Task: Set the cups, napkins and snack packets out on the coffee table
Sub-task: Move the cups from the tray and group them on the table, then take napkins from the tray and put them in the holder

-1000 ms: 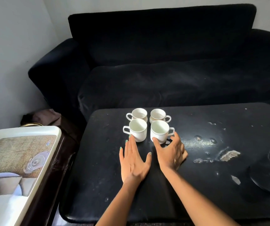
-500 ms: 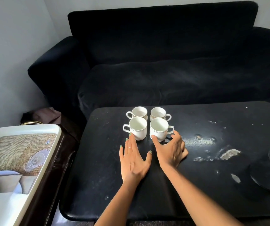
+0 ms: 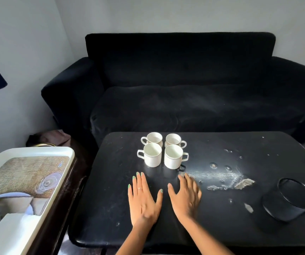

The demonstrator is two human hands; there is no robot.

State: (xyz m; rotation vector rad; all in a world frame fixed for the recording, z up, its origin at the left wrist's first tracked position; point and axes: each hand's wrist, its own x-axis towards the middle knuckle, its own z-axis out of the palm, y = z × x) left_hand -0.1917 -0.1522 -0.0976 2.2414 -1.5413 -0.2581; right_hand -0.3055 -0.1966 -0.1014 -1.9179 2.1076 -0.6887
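Head view. Four white cups stand upright in a tight two-by-two block on the far-left part of the black coffee table, the left pair with handles pointing left, the right pair with handles pointing right. Both hands lie palm-down over the table just on the near side of the block and apart from it: the left hand with fingers straight and together, thumb spread, holding nothing; the right hand likewise flat and empty, its outline slightly blurred. Neither hand touches a cup. Off the table's left edge, on a dark stand, sits a white tray with a printed liner; a soft white heap, probably the napkins, lies at its near end, partly cut off by the frame. No snack packets can be made out. A black mesh pot lies tilted on the table's right side, near patches of worn finish. The cups appear already placed, so the next items probably come from the tray. The governing relation is lateral: the tray lies to the left of and nearer than both hands, well apart from them, with its long axis running away from the viewer, and the left hand is the closer one.
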